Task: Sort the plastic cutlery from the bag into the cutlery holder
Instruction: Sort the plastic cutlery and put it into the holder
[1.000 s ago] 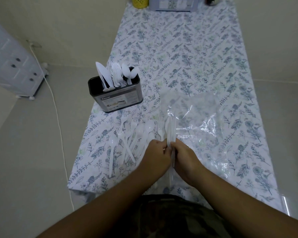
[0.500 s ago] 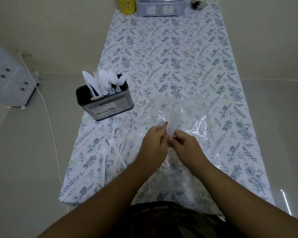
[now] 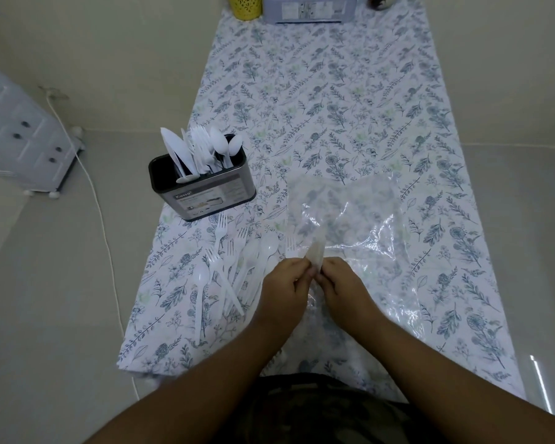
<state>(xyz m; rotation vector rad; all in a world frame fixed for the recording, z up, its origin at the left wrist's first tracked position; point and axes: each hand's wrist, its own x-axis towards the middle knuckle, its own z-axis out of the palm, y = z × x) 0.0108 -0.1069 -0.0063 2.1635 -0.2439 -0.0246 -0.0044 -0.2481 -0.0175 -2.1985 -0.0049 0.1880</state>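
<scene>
Tablecloth far half open, hands near edge

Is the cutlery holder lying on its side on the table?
No, the cutlery holder stands upright, with white cutlery sticking up from it.

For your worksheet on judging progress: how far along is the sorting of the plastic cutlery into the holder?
Partly done. The cutlery holder already stands knives, forks and spoons upright. In hand: the left hand and right hand together pinch a few white pieces at the clear bag. Left: the loose forks and spoons lying on the tablecloth beside the holder. Anything else inside the bag cannot be made out.
</scene>
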